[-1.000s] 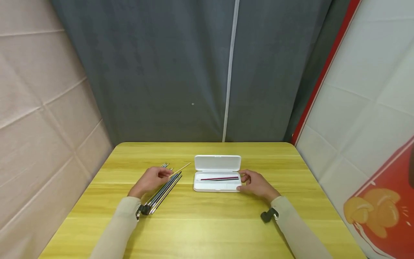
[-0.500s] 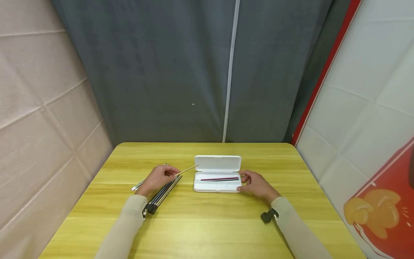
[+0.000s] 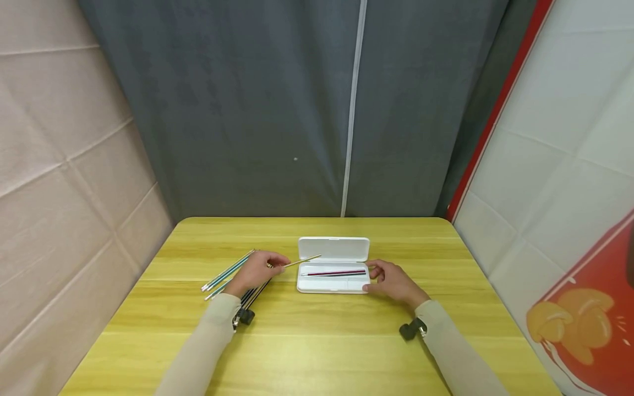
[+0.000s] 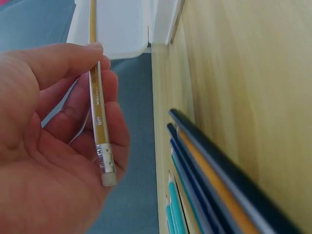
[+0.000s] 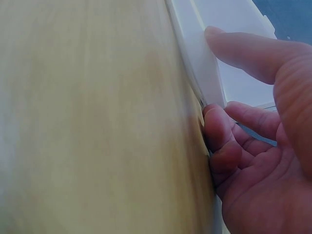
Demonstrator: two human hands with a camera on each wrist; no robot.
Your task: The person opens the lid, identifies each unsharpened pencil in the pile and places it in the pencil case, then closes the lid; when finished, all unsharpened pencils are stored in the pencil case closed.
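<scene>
A person in pale long sleeves sits at a yellow wooden table (image 3: 317, 341) with an open white plastic pencil case (image 3: 333, 265) at its centre. The left hand (image 3: 257, 269), just left of the case, pinches a slim yellow pencil with a metal ferrule and grey eraser (image 4: 97, 107) between thumb and curled fingers; the pencil's far end reaches over the case's left edge, its eraser end resting against the palm. The right hand (image 3: 391, 280) sits at the case's right end, thumb pressed against the tray's near wall and fingers curled against its end wall, bracing the case on the table. Inside the case's lower tray lies a dark red pencil (image 3: 334, 273), lengthwise. Left of the case, under and beside the left hand, a loose row of dark blue, orange and teal pencils (image 4: 209, 185) lies flat on the table, angled away from the case. Behind the case hangs a grey fabric curtain (image 3: 297, 110).
</scene>
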